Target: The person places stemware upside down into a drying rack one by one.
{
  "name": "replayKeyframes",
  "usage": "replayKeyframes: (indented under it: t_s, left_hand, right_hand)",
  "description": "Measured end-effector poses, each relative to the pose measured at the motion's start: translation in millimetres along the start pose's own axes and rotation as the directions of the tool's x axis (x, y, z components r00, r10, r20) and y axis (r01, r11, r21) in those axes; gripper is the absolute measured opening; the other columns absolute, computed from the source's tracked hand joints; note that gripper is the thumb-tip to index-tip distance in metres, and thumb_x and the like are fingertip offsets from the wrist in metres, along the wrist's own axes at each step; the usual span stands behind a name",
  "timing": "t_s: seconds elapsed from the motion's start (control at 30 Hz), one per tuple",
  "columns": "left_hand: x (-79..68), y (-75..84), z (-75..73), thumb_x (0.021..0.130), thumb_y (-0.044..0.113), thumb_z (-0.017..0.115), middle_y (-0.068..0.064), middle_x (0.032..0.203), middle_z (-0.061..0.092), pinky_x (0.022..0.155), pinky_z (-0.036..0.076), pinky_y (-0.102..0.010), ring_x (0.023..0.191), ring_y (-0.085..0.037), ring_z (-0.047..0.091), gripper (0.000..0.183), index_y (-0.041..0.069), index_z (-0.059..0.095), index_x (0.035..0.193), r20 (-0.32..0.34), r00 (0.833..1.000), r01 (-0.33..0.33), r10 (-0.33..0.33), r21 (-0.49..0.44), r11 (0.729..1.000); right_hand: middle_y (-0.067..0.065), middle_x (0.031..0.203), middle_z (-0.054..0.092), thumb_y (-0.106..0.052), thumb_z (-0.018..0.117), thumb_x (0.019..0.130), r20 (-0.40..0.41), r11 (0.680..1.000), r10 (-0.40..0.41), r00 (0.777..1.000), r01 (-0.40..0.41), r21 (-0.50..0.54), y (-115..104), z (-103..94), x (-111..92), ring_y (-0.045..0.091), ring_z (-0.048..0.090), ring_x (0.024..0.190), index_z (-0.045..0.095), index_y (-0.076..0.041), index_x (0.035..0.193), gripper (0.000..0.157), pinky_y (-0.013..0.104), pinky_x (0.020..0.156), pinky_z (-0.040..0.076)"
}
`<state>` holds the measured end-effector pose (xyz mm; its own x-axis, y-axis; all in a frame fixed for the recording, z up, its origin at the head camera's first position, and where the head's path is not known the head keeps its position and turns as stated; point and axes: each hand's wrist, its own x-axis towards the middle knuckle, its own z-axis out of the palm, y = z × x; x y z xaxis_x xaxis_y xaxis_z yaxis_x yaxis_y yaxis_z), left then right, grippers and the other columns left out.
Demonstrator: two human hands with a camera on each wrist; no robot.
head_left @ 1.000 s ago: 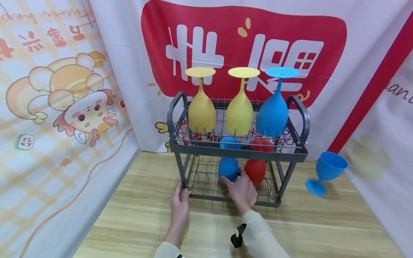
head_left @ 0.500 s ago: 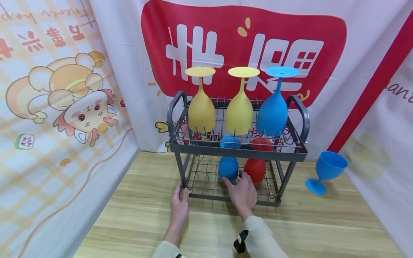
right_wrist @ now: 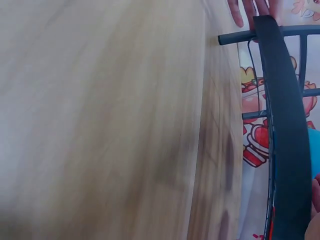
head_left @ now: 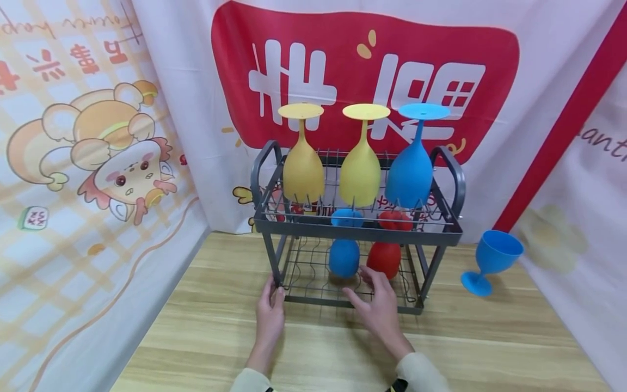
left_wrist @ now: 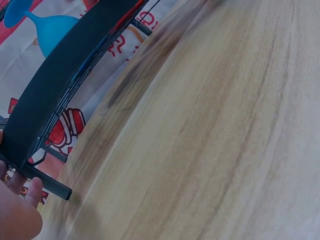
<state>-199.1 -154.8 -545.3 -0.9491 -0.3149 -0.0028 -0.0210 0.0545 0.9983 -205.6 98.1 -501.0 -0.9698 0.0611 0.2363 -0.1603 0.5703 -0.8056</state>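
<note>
A two-tier dark grey dish rack (head_left: pixel 318 229) stands on the wooden table. My left hand (head_left: pixel 270 316) grips its lower front left corner, thumb in front; in the left wrist view, fingers (left_wrist: pixel 33 192) wrap that corner. On the lower tier an upside-down blue goblet (head_left: pixel 344 258) stands beside an upside-down red goblet (head_left: pixel 384 261), both partly hidden by the upper tier. Just in front of the two, my right hand (head_left: pixel 381 307) has thumb and fingers spread, nothing between them. Its fingertips overlap the red goblet's lower edge; contact cannot be told.
Upside down on the upper tier are an orange-yellow goblet (head_left: pixel 303 174), a yellow goblet (head_left: pixel 360 179) and a blue goblet (head_left: pixel 410 177). Another blue goblet (head_left: pixel 497 255) leans tilted on the table (head_left: pixel 490 337) to the right. Printed cloth (head_left: pixel 186 109) hangs at the back and sides.
My right hand has let go of the lower blue goblet and drawn back toward me and slightly right. The left hand keeps its grip on the rack corner.
</note>
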Motion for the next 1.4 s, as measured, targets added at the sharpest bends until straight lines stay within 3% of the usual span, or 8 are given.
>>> replayKeyframes:
  t_s: [0.23, 0.33, 0.43, 0.53, 0.67, 0.97, 1.17, 1.4]
  left_hand:
    - [0.1, 0.3, -2.4, 0.111, 0.015, 0.05, -0.019, 0.168, 0.04, 0.128, 0.028, -0.061, 0.157, -0.045, 0.035, 0.056, 0.015, 0.037, 0.165, 0.01, 1.0, -0.005, 0.005, 0.002, 1.0]
    - [0.1, 0.7, -3.1, 0.111, 0.016, 0.051, -0.017, 0.168, 0.041, 0.126, 0.037, -0.058, 0.156, -0.043, 0.038, 0.056, 0.017, 0.038, 0.165, 0.002, 1.0, 0.003, -0.003, 0.004, 1.0]
    - [-0.7, 1.2, -3.6, 0.11, 0.017, 0.052, -0.016, 0.168, 0.042, 0.104, 0.059, -0.044, 0.154, -0.042, 0.043, 0.056, 0.018, 0.037, 0.165, 0.005, 1.0, 0.015, -0.015, 0.0, 1.0]
    - [-1.7, 1.9, -3.4, 0.11, 0.016, 0.051, -0.016, 0.168, 0.042, 0.083, 0.057, -0.038, 0.153, -0.043, 0.044, 0.056, 0.016, 0.037, 0.165, 0.011, 1.0, 0.017, -0.017, -0.003, 1.0]
    - [-2.7, 2.2, -2.8, 0.11, 0.015, 0.051, -0.017, 0.167, 0.042, 0.117, 0.05, -0.051, 0.156, -0.043, 0.039, 0.057, 0.014, 0.036, 0.165, 0.01, 1.0, 0.011, -0.011, 0.0, 1.0]
    - [-1.7, -1.8, -4.1, 0.11, 0.016, 0.051, -0.015, 0.168, 0.042, 0.108, 0.055, -0.051, 0.155, -0.042, 0.042, 0.057, 0.016, 0.036, 0.165, 0.004, 0.999, 0.033, -0.033, 0.002, 0.999]
    - [-0.1, -3.1, -4.4, 0.11, 0.015, 0.052, -0.019, 0.167, 0.043, 0.128, 0.03, -0.061, 0.157, -0.044, 0.036, 0.057, 0.012, 0.037, 0.164, 0.0, 1.0, 0.0, 0.0, -0.001, 1.0]
    - [-0.8, -0.5, -4.0, 0.11, 0.017, 0.052, -0.016, 0.168, 0.042, 0.125, 0.037, -0.06, 0.157, -0.043, 0.037, 0.057, 0.015, 0.036, 0.165, 0.008, 1.0, 0.005, -0.004, -0.008, 1.0]
  right_hand:
    - [0.002, 0.134, 0.069, -0.028, 0.093, 0.083, -0.064, 0.993, -0.113, 0.992, 0.11, -0.037, 16, -32.9, -25, 0.022, 0.067, 0.12, 0.062, -0.018, 0.139, 0.065, 0.049, 0.101, 0.06]
    - [0.001, 0.129, 0.07, -0.023, 0.093, 0.082, -0.113, 0.986, -0.163, 0.98, 0.158, -0.053, 28, -47.3, -34, 0.019, 0.067, 0.115, 0.064, -0.015, 0.137, 0.063, 0.029, 0.099, 0.059]
    - [0.003, 0.127, 0.071, -0.02, 0.093, 0.082, -0.156, 0.987, -0.155, 0.976, 0.146, -0.063, 41, -64.2, -40, 0.011, 0.065, 0.112, 0.065, -0.012, 0.135, 0.061, 0.009, 0.098, 0.049]
    - [0.006, 0.127, 0.072, -0.022, 0.091, 0.085, -0.19, 0.996, -0.072, 0.979, 0.063, -0.055, 54, -85.1, -43, -0.001, 0.061, 0.111, 0.065, -0.01, 0.136, 0.058, 0.002, 0.096, 0.042]
    - [0.002, 0.128, 0.071, -0.023, 0.087, 0.09, -0.256, 0.995, 0.098, 0.962, -0.092, 0.036, 71, -117.3, -40, -0.006, 0.058, 0.109, 0.064, -0.01, 0.139, 0.056, 0.003, 0.094, 0.043]
    - [-0.028, 0.103, 0.063, -0.032, 0.088, 0.089, -0.42, 0.907, 0.414, 0.807, -0.327, 0.266, 129, -177.4, -9, -0.011, 0.06, 0.093, 0.064, -0.021, 0.133, 0.052, 0.002, 0.072, 0.047]
    - [-0.028, 0.102, 0.06, -0.039, 0.088, 0.088, -0.358, 0.85, 0.518, 0.777, -0.418, 0.322, 153, -200.3, 12, -0.017, 0.059, 0.086, 0.057, -0.024, 0.143, 0.065, 0.004, 0.067, 0.049]
    - [-0.018, 0.118, 0.057, -0.054, 0.083, 0.087, -0.258, 0.804, 0.591, 0.764, -0.531, 0.269, 168, -212.5, 33, -0.016, 0.052, 0.084, 0.033, -0.018, 0.166, 0.1, 0.006, 0.066, 0.05]
